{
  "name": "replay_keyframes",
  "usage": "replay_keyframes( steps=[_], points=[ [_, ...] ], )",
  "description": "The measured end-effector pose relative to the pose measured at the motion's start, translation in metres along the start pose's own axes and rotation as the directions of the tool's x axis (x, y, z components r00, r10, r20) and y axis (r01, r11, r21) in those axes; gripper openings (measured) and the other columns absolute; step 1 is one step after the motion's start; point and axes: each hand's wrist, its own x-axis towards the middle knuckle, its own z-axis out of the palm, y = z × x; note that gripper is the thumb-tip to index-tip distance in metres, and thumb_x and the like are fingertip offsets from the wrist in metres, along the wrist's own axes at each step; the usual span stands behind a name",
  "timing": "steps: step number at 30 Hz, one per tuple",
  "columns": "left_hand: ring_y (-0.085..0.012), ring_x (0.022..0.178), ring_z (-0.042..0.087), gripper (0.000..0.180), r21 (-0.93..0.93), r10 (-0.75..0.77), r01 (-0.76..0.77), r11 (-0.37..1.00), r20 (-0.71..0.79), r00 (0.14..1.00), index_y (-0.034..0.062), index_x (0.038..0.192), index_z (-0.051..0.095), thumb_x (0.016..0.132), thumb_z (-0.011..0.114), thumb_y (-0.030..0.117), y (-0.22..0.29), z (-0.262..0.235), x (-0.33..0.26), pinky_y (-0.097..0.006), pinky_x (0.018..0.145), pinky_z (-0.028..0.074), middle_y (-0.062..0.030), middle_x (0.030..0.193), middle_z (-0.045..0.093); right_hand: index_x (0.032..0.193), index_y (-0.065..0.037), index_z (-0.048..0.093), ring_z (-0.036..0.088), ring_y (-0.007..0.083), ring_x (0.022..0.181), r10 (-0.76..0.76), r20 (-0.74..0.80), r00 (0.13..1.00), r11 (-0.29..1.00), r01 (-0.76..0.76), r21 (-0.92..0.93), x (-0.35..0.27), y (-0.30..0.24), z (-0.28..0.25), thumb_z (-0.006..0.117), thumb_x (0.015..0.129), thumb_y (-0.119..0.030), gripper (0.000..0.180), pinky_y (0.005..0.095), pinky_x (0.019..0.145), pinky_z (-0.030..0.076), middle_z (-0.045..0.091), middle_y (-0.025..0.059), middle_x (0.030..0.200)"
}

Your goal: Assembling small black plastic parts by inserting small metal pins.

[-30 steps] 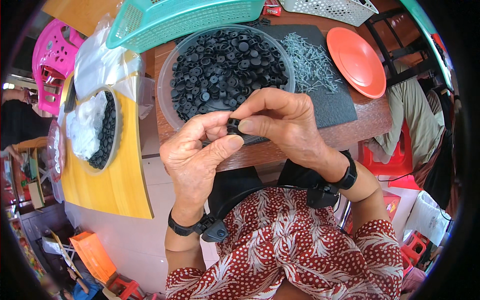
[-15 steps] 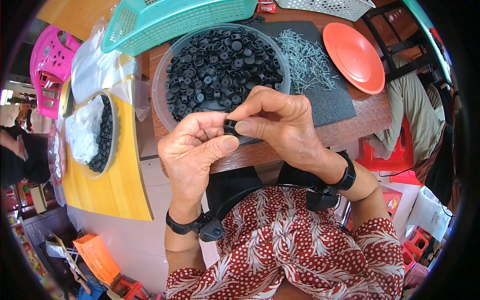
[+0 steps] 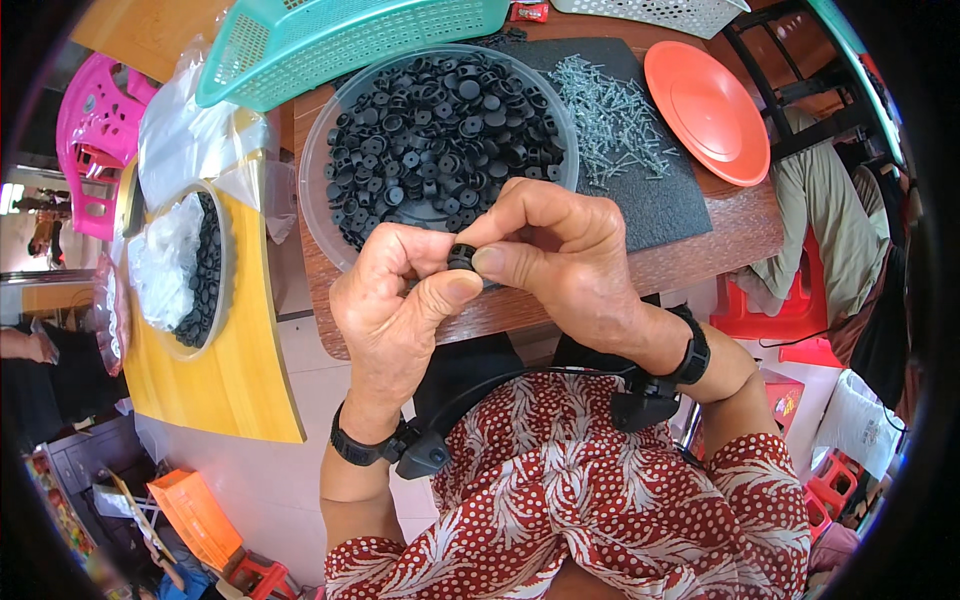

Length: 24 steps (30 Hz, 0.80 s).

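Between the fingertips of both hands sits a small round black plastic part (image 3: 461, 257), held just over the table's near edge. My left hand (image 3: 405, 285) pinches it from the left with thumb and forefinger. From the right, the thumb and forefinger of my right hand (image 3: 560, 255) close on the same piece, hiding part of it. Directly beyond the hands stands a clear round tub (image 3: 312, 190), heaped with similar black plastic parts (image 3: 440, 130). A pile of silver screws (image 3: 610, 120) lies on a dark foam mat (image 3: 665, 215) right of the tub.
An orange plate (image 3: 705, 110) lies at the far right of the brown table (image 3: 700, 255). Behind the tub is a teal basket (image 3: 350, 55). On the left, a yellow table (image 3: 235, 370) carries another container of black parts (image 3: 200, 280) and plastic bags (image 3: 190, 130). Someone's trousered leg (image 3: 825, 210) is at the right.
My left hand has shifted slightly right and the black part has turned a little between the fingertips. Both hands still grip it.
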Motion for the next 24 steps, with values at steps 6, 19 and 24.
replay_keyframes(
  steps=[6, 19, 24],
  points=[
    [-0.0057, 0.061, 0.050, 0.030, 0.230, 0.256, -0.253, 0.940, 0.018, 0.967, 0.0003, 0.084, 0.058, 0.075, 0.077, 0.021, -0.003, 0.001, 0.010, -0.020, 0.055, 0.043, 0.0002, 0.069, 0.057, 0.079, 0.000, 0.064, 0.055, 0.0043, 0.065, -0.009, -0.003, 1.000, 0.999, 0.010, 0.038, 0.003, -0.002, -0.001, 0.065, 0.075, 0.006, 0.007, 0.0206, 0.056, 0.044, 0.061, 0.0014, 0.071],
    [-0.0091, 0.061, 0.053, 0.024, 0.391, 0.341, -0.341, 0.855, 0.071, 0.937, -0.0009, 0.085, 0.060, 0.074, 0.075, 0.014, -0.002, 0.000, 0.011, -0.022, 0.055, 0.044, -0.0029, 0.071, 0.058, 0.094, 0.003, 0.062, 0.057, 0.0055, 0.072, 0.116, 0.169, 0.979, 0.986, -0.135, 0.102, 0.003, -0.010, -0.014, 0.065, 0.081, -0.002, 0.014, 0.0205, 0.062, 0.047, 0.062, 0.0029, 0.080],
    [-0.0079, 0.062, 0.051, 0.024, 0.345, 0.273, -0.276, 0.897, 0.059, 0.960, -0.0015, 0.089, 0.062, 0.075, 0.075, 0.013, 0.001, 0.002, 0.011, -0.021, 0.055, 0.042, -0.0018, 0.072, 0.058, 0.097, 0.004, 0.062, 0.057, 0.0056, 0.074, 0.132, 0.177, 0.975, 0.980, -0.155, 0.123, 0.003, -0.015, -0.017, 0.065, 0.082, -0.003, 0.017, 0.0203, 0.064, 0.048, 0.062, 0.0033, 0.082]
  ],
)
